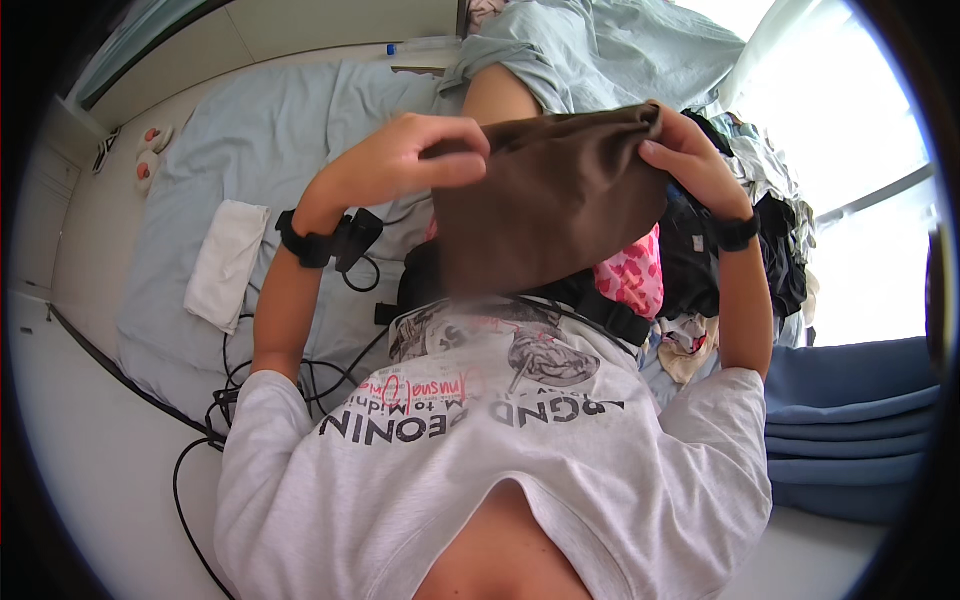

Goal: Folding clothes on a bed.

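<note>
A dark brown, satin-like cloth (555, 202) hangs in front of my waist, its lower left part blurred by motion. My right hand (694, 157) grips its gathered upper right corner between thumb and fingers. At the cloth's upper left edge is my left hand (420, 157), thumb and index finger curved towards each other. Blur hides whether those fingertips pinch the fabric. Behind the cloth, a pink patterned fabric (634, 277) shows below its right side. Each wrist wears a black strap, and the left strap (307, 240) has a small black device (360, 236) beside it.
A folded white cloth (226, 266) lies on the light blue bedsheet (225, 150) to the left. Black cables (322, 367) trail beside my left arm. Piled clothes (772, 217) lie to the right, near folded blue fabric (847, 435). A blue-capped bottle (424, 46) lies beyond the bed.
</note>
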Available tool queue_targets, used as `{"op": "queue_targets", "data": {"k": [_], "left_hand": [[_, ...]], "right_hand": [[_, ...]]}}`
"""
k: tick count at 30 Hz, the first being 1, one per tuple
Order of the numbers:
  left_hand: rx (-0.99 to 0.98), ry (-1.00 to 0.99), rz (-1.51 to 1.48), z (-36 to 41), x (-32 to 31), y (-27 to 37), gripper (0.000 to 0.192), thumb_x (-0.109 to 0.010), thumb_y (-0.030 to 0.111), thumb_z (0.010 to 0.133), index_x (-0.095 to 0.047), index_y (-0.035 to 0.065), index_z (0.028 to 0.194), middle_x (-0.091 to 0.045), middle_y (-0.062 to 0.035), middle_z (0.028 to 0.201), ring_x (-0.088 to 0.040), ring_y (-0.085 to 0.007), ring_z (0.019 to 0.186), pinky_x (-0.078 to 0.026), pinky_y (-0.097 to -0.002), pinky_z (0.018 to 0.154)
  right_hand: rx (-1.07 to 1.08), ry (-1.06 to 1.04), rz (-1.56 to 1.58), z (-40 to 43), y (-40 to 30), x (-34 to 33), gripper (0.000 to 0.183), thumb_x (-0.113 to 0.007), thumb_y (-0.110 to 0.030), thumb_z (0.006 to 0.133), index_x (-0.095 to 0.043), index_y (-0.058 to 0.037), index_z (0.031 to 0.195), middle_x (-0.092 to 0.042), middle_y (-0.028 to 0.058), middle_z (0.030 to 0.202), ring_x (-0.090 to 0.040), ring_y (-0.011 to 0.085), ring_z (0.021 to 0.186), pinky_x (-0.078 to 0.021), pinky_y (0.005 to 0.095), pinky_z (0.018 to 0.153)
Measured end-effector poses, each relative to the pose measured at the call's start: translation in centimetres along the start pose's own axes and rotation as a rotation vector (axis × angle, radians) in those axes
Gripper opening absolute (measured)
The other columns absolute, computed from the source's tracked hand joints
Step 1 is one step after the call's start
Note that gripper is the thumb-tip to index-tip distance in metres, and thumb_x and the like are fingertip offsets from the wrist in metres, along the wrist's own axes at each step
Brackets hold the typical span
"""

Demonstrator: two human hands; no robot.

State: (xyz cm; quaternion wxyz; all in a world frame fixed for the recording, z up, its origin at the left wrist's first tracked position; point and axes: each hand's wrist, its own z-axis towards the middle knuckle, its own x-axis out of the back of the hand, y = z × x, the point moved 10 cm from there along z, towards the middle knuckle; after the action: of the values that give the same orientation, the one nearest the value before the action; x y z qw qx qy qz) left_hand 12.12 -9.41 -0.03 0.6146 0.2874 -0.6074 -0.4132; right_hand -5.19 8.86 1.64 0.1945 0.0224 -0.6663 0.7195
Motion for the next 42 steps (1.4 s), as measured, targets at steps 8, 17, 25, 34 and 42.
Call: {"op": "queue_targets", "data": {"k": [8,17,25,34,42], "left_hand": [[-0.285,0.058,0.553,-2.8,-4.9,6.2,0.049,-0.084,0.036,0.077,-0.066,0.0005,0.105,-0.066,-0.0118,0.112,-0.064,-0.0355,0.098,-0.053,-0.0414,0.083],[-0.491,0.142,0.618,-5.7,-8.5,11.2,0.038,-0.084,0.018,0.060,-0.064,0.0092,0.091,-0.064,-0.0045,0.099,-0.063,-0.0242,0.090,-0.049,-0.0375,0.083],[-0.648,0.242,0.716,-7.6,-9.7,13.2,0.017,-0.066,0.017,0.064,-0.062,0.0107,0.079,-0.060,-0.0012,0.087,-0.060,-0.0191,0.080,-0.049,-0.0308,0.069],[-0.717,0.276,0.413,-6.3,-6.7,12.8,0.020,-0.079,0.011,0.064,-0.063,0.0071,0.077,-0.059,-0.0160,0.127,-0.057,-0.0365,0.119,-0.051,-0.0470,0.093],[-0.632,0.134,0.357,-5.4,-7.2,12.2,0.027,-0.084,0.005,0.064,-0.064,0.0042,0.082,-0.067,-0.0107,0.110,-0.067,-0.0285,0.092,-0.056,-0.0368,0.073]], "right_hand": [[0.208,-0.197,-0.172,-3.9,-5.8,-2.2,0.017,-0.066,-0.004,0.090,-0.058,0.0010,0.104,-0.059,0.0111,0.116,-0.057,0.0197,0.106,-0.0449,0.0313,0.095],[0.079,-0.144,-0.372,-6.8,-8.3,-4.8,0.031,-0.075,-0.004,0.081,-0.054,-0.0026,0.103,-0.056,0.0231,0.138,-0.062,0.0302,0.120,-0.0515,0.0376,0.097],[0.150,-0.391,-0.848,-7.3,-11.0,-9.8,0.057,-0.074,0.005,0.065,-0.071,-0.0020,0.121,-0.070,0.0155,0.108,-0.067,0.0308,0.098,-0.0539,0.0390,0.087],[0.301,-0.145,-0.780,-6.7,-12.6,-7.2,0.039,-0.063,0.012,0.068,-0.076,0.0016,0.103,-0.070,0.0132,0.091,-0.067,0.0290,0.083,-0.0541,0.0346,0.072],[0.308,-0.253,-0.735,-7.6,-11.9,-7.9,0.031,-0.066,0.006,0.072,-0.075,0.0004,0.100,-0.072,0.0126,0.092,-0.066,0.0310,0.086,-0.0534,0.0372,0.079]]}}
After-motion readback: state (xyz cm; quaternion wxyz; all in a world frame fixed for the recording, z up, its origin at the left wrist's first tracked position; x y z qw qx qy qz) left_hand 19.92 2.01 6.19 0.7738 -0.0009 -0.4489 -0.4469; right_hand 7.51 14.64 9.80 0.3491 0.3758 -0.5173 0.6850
